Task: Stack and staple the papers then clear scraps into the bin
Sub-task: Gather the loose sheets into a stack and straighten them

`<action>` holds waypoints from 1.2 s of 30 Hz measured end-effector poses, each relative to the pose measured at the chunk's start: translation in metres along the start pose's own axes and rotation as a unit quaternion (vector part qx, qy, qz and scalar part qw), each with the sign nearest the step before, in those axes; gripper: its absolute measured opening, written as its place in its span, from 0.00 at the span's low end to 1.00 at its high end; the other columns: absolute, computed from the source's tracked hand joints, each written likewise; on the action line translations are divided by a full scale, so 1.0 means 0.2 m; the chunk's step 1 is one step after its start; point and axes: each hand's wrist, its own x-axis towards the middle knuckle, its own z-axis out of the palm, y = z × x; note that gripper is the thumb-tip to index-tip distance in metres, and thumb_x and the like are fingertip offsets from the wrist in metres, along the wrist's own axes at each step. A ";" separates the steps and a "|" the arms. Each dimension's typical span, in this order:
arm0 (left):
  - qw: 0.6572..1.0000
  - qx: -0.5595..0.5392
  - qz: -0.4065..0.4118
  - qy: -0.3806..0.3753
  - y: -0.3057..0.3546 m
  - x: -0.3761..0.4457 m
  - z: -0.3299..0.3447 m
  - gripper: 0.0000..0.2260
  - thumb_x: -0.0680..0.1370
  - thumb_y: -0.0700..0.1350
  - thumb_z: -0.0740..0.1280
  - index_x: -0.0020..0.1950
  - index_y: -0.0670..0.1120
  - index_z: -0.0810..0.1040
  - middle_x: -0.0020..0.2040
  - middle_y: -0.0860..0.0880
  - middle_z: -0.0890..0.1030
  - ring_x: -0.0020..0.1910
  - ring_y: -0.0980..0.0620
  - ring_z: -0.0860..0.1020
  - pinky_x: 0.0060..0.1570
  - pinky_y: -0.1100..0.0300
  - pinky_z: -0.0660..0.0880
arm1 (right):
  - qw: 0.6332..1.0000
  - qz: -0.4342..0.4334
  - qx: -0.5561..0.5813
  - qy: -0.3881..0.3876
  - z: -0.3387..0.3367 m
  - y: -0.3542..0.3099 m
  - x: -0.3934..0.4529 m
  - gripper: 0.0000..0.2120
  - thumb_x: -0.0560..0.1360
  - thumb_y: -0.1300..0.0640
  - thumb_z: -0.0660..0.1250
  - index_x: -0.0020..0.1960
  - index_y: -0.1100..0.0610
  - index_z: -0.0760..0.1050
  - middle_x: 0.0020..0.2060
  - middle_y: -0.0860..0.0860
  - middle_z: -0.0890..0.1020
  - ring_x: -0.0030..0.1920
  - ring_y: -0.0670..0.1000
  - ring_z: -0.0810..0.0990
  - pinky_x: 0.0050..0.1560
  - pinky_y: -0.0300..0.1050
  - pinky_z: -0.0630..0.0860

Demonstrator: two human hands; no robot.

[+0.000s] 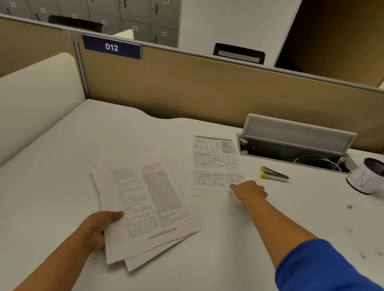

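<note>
Left hand (98, 227) clutches paper stack (145, 210); bin (372, 176) interior dark, contents unclear.

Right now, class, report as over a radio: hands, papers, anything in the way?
Left hand gripping loose paper stack. Right hand on corner of single sheet, flat on desk. Stapler untouched beside it. Nothing blocking.

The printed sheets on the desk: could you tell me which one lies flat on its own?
The table-printed sheet beside the stapler, touched by the right hand; the others are bunched in the left hand.
</note>
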 end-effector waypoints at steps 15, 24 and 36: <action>1.000 -0.016 0.024 -0.010 -0.02 0.05 -0.03 0.12 0.75 0.32 0.64 0.59 0.38 0.73 0.53 0.36 0.80 0.52 0.36 0.78 0.56 0.37 0.73 | 0.963 -0.107 0.228 0.097 0.04 -0.11 0.06 0.09 0.76 0.63 0.60 0.54 0.65 0.73 0.53 0.62 0.80 0.51 0.63 0.80 0.43 0.48 0.77; 0.998 0.019 0.058 -0.017 -0.05 -0.01 0.00 0.15 0.75 0.31 0.64 0.61 0.37 0.73 0.56 0.35 0.79 0.54 0.34 0.78 0.56 0.36 0.73 | 0.828 -0.175 0.521 0.110 -0.32 -0.06 -0.31 0.07 0.77 0.63 0.62 0.54 0.62 0.72 0.54 0.53 0.76 0.48 0.53 0.78 0.25 0.29 0.77; 0.990 0.127 0.024 -0.051 -0.17 -0.10 0.20 0.11 0.72 0.36 0.70 0.53 0.36 0.79 0.47 0.36 0.82 0.48 0.37 0.80 0.49 0.44 0.78 | 0.852 -0.117 0.507 -0.051 0.20 0.32 -0.79 0.06 0.76 0.66 0.62 0.52 0.60 0.75 0.46 0.53 0.80 0.38 0.50 0.79 0.28 0.33 0.78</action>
